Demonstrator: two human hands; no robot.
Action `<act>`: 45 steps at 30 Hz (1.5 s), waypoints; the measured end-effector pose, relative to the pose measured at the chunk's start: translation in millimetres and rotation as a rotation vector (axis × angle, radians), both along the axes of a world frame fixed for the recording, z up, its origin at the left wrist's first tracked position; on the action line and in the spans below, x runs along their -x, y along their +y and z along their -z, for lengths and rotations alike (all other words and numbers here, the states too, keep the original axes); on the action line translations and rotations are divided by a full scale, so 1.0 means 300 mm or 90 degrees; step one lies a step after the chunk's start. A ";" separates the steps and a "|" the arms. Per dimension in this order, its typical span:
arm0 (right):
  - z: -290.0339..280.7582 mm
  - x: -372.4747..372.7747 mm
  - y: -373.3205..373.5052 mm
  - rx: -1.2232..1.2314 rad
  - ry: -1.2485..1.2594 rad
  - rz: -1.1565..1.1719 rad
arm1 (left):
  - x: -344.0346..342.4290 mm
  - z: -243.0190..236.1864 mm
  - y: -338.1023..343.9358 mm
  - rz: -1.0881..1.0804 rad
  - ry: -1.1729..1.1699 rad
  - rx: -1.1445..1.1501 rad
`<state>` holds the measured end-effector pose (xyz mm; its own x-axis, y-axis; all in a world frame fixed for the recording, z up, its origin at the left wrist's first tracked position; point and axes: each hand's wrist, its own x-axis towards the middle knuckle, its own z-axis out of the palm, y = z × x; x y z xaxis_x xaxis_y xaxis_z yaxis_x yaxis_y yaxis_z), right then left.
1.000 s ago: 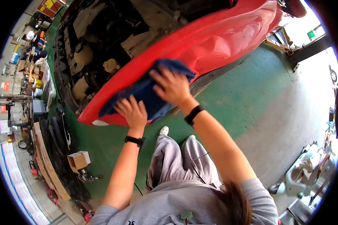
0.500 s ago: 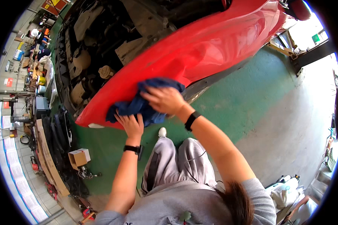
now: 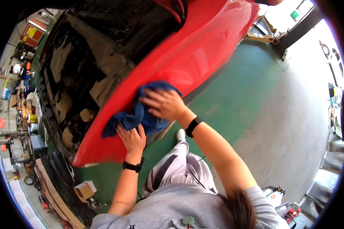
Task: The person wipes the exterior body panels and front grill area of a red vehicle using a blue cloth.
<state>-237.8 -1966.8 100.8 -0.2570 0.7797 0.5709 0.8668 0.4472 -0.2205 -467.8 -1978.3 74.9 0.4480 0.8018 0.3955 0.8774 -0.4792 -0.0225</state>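
Observation:
A dark blue cloth (image 3: 134, 119) lies bunched against the red front fender (image 3: 197, 57) of a car, below its wheel arch line. Flat on the upper part of the cloth rests my right hand (image 3: 165, 104), fingers spread, open. My left hand (image 3: 132, 139) touches the cloth's lower left part, its fingers stretched out and the thumb apart. Both palms face the cloth, so what lies under them is hidden. Each wrist wears a black band.
The uncovered engine bay (image 3: 68, 91) lies to the left of the fender. A cardboard box (image 3: 85, 190) and long boards (image 3: 57, 196) are on the left floor. A dark lift post (image 3: 296, 32) stands at the far right. People and shelves line the far left.
My view has shifted, so the car sits further left and more steeply angled. My right foot has stepped forward. Both hands stay on the cloth against the fender.

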 end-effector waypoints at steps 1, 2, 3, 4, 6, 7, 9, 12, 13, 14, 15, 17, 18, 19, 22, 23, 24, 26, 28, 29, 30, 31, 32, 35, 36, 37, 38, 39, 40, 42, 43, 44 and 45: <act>-0.041 -0.086 0.019 0.084 0.027 0.090 | -0.057 -0.036 -0.001 -0.035 -0.033 -0.047; -0.089 -0.168 0.030 0.146 0.136 0.174 | -0.135 -0.090 0.009 -0.028 -0.037 -0.047; -0.068 -0.236 0.046 0.055 0.159 0.291 | -0.247 -0.148 0.043 -0.013 0.005 -0.029; -0.031 -0.279 0.075 -0.043 0.184 0.404 | -0.342 -0.182 0.082 -0.001 0.049 -0.017; 0.021 -0.259 0.098 -0.035 0.284 0.450 | -0.438 -0.158 0.131 0.064 0.072 -0.057; 0.050 -0.226 0.095 -0.009 0.295 0.444 | -0.452 -0.154 0.132 0.092 0.070 -0.042; 0.054 -0.132 0.044 0.020 0.272 0.277 | -0.409 -0.127 0.139 0.126 0.071 -0.004; 0.053 -0.095 -0.001 0.027 0.098 0.071 | -0.290 -0.157 0.086 0.102 0.085 0.248; 0.024 -0.116 0.023 0.027 0.052 0.021 | -0.213 -0.151 0.063 0.079 0.061 0.238; -0.014 -0.140 0.057 0.028 0.009 -0.031 | -0.150 -0.143 0.054 0.054 0.040 0.230; -0.052 -0.178 0.098 -0.069 0.009 -0.055 | -0.147 -0.165 0.069 0.050 0.039 0.234; -0.117 -0.243 0.152 -0.043 0.094 0.072 | -0.154 -0.229 0.078 0.019 -0.018 -0.031; -0.158 -0.282 0.168 -0.024 0.174 0.176 | -0.204 -0.275 0.093 0.006 -0.022 -0.028; -0.147 -0.323 0.183 -0.066 0.189 0.267 | -0.290 -0.335 0.134 0.003 0.015 -0.049; -0.056 -0.293 0.186 -0.060 0.260 0.366 | -0.430 -0.302 0.189 -0.003 0.074 -0.127; -0.051 -0.232 0.157 -0.043 0.259 0.291 | -0.431 -0.265 0.179 0.003 0.083 -0.150; -0.048 -0.202 0.119 -0.026 0.252 0.220 | -0.432 -0.234 0.156 -0.005 0.069 -0.138; -0.038 -0.228 0.062 0.017 0.092 -0.067 | -0.406 -0.197 0.113 -0.018 0.098 -0.057; -0.030 -0.302 0.086 -0.006 0.041 -0.097 | -0.394 -0.186 0.109 -0.035 0.083 -0.062; -0.024 -0.356 0.098 -0.007 0.032 -0.092 | -0.418 -0.212 0.112 -0.046 0.071 -0.069; -0.010 -0.411 0.111 -0.009 0.023 -0.087 | -0.446 -0.249 0.125 -0.056 0.060 -0.078; 0.005 -0.460 0.130 -0.081 0.063 -0.019 | -0.485 -0.281 0.146 -0.055 0.066 -0.078; -0.020 -0.508 0.121 0.056 0.055 0.049 | -0.527 -0.306 0.168 -0.085 0.050 -0.099; -0.081 -0.575 0.155 -0.045 0.167 0.203 | -0.673 -0.305 0.224 -0.103 0.041 -0.134; -0.088 -0.550 0.151 -0.008 0.212 0.194 | -0.705 -0.288 0.218 -0.093 0.054 -0.145; -0.097 -0.506 0.139 -0.002 0.252 0.161 | -0.722 -0.249 0.206 -0.090 0.064 -0.151; -0.061 -0.478 0.122 0.039 0.220 0.123 | -0.728 -0.205 0.183 -0.089 0.082 -0.130; -0.048 -0.468 0.111 0.033 0.188 0.039 | -0.713 -0.160 0.158 -0.088 0.112 -0.101; -0.035 -0.471 0.103 0.027 0.156 -0.047 | -0.684 -0.123 0.133 -0.087 0.143 -0.073; -0.008 -0.536 0.124 0.023 0.137 -0.115 | -0.660 -0.119 0.092 -0.093 0.123 -0.044; 0.000 -0.599 0.148 -0.063 0.117 -0.110 | -0.666 -0.113 0.083 -0.101 0.097 -0.018; -0.047 -0.656 0.139 0.045 0.113 -0.071 | -0.675 -0.113 0.076 -0.107 0.101 -0.012; -0.087 -0.701 0.141 0.020 0.133 0.035 | -0.695 -0.123 0.075 -0.138 0.102 -0.023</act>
<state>-27.4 -1924.4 126.9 -0.0921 0.8077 0.5824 0.8234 0.3907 -0.4116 -259.3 -1955.8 111.7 0.3257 0.8725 0.3641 0.9436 -0.2761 -0.1825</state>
